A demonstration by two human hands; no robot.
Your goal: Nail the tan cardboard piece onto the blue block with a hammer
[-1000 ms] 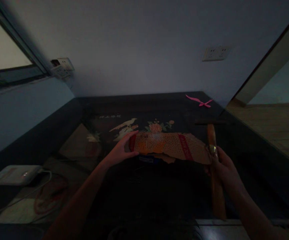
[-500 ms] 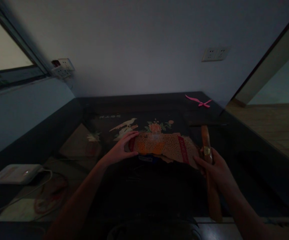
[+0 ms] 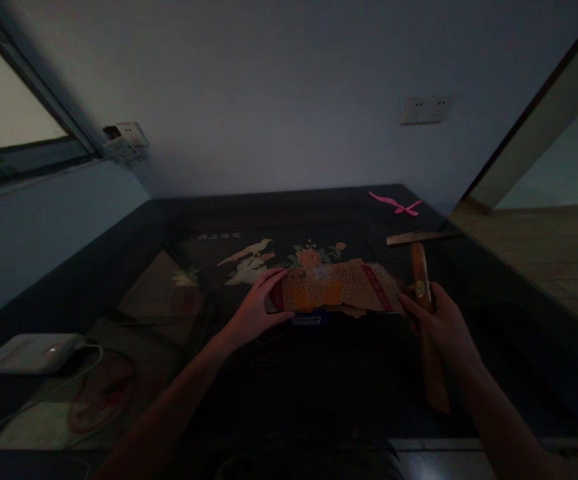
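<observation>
My left hand (image 3: 263, 307) pinches the left end of a brown, dark-speckled strip (image 3: 349, 283) with ragged edges, dark red bands and an orange patch. My right hand (image 3: 439, 317) is closed round a long wooden handle (image 3: 435, 373) with a round brass-coloured fitting. A thin light crosspiece (image 3: 421, 237) sits at the handle's far end; in the dim light I cannot tell whether they are joined. The strip's right end meets the fingers of my right hand. Below the strip shows a small blue label (image 3: 309, 319) with pale lettering; what bears it is hidden.
The dark table (image 3: 279, 207) carries bird and flower pictures. A white box-shaped device (image 3: 33, 353) with a cable lies at the left. A pink ribbon (image 3: 399, 205) lies near the back right corner. Wall sockets (image 3: 426, 110) are above the table.
Both hands and the strip have shifted to the right. The wooden handle has moved up and right, and the crosspiece now shows lighter and more clearly.
</observation>
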